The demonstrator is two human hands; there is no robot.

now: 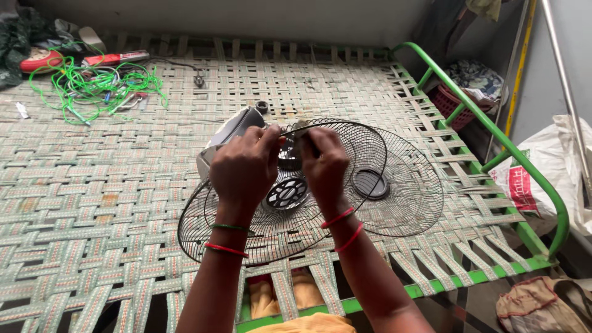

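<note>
Both hands, left hand [245,165] and right hand [325,165], pinch the fan guard [370,148] rim; better keep it level over the motor [231,132].

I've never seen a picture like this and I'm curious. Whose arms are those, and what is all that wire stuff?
The picture comes from a camera on a person's head, looking down, so the arms are that person's own. The left hand and right hand are close together over a fan motor, pinching some small part between them; it is too hidden to tell what. Around the motor sits a round wire fan guard. A second guard lies beside it on the right. Everything rests on a woven bed with a green frame. In the far left corner is a tangle of green wire.
</note>
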